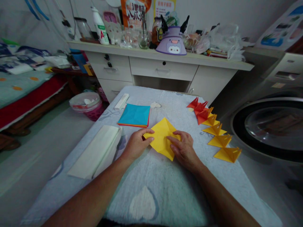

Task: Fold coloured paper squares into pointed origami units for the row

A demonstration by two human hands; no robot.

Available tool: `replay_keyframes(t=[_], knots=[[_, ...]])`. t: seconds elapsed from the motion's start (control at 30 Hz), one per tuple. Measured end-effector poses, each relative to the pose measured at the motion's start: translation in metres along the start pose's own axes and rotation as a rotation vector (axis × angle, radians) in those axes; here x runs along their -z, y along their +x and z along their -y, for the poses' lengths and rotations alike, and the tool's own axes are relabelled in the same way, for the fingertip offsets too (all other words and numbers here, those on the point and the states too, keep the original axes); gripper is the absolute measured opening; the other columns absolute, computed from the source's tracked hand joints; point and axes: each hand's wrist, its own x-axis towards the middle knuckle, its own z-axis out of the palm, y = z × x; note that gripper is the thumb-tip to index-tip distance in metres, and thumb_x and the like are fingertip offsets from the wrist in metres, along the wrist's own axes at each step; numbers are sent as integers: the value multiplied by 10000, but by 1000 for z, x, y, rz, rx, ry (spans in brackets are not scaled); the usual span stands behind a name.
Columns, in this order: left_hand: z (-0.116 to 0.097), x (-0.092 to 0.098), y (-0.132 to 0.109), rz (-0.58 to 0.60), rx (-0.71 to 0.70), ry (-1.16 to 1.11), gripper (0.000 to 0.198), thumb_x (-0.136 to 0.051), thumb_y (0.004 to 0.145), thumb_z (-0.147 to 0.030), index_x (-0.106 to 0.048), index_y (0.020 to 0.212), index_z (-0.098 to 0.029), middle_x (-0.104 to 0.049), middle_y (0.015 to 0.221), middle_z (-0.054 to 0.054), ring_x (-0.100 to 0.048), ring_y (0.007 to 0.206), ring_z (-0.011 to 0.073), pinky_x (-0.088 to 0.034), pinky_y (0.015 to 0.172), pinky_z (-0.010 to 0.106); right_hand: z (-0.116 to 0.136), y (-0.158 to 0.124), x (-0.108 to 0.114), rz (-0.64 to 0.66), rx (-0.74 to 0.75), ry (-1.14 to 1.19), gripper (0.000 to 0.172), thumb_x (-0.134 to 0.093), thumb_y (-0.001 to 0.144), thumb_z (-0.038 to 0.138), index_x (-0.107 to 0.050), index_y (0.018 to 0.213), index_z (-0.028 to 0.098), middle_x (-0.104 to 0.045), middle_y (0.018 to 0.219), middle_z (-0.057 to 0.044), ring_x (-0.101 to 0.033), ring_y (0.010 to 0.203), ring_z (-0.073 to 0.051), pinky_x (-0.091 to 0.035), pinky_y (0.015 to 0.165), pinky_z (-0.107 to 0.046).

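Note:
A yellow paper square, partly folded, lies on the pale blue cloth-covered table. My left hand pinches its left corner with thumb and fingers closed on the paper. My right hand lies on its right side, fingers pressing the paper down. A stack of coloured paper sheets with blue on top sits just beyond. A row of several finished folded pieces, red then yellow, runs along the table's right side.
A white folded bundle lies at the table's left edge, a white box farther back. A cluttered desk stands behind, a washing machine to the right, a pink bin and a bed to the left.

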Motion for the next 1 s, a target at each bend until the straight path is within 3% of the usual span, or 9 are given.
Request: replay_keyframes(t=[0.43,0.53,0.67,0.8,0.9,1.0], knots=[[-9,-2,-5,49,-48,-31,347,-605,735,-171,-669,1076,-175,-701,925,28,-587,671,125,-460,616,230,2,3,-4,154,-14,-17,347,-506,908,218,-658,1206,311,-535,1249,-94,-401,1225,-302,-317,1033,-532],[-11,-2,-6,51,-40,-3,370,-592,723,-145,-663,1085,-178,-687,892,19,-564,632,111,-440,584,215,-4,3,-1,100,-62,-7,360,-504,889,208,-638,1218,265,-533,1268,-105,-419,1213,-294,-350,1017,-505],[-5,-2,-5,45,-41,-15,349,-599,758,-204,-656,1102,-190,-673,821,8,-573,630,118,-431,570,210,-20,3,8,-16,-258,-41,443,-525,851,257,-556,1281,153,-541,1299,-161,-452,1183,-323,-366,987,-523],[-3,-2,-5,42,-52,13,334,-601,762,-212,-662,1091,-191,-639,747,-10,-561,619,119,-423,568,210,-30,2,16,41,-422,9,539,-541,823,304,-485,1332,135,-662,1097,-125,-540,1027,-303,-398,913,-495],[-8,-1,-6,28,-55,62,318,-592,761,-197,-673,1068,-186,-593,677,-30,-521,566,107,-397,543,205,-30,2,18,66,-441,104,522,-557,786,276,-501,1299,193,-673,962,-58,-568,902,-245,-416,846,-420],[-13,-1,-8,11,-60,92,318,-577,769,-188,-675,1071,-179,-572,648,-40,-501,539,102,-382,531,204,-28,2,18,58,-424,124,447,-575,759,252,-566,1204,208,-657,948,-53,-567,878,-226,-413,808,-380]])
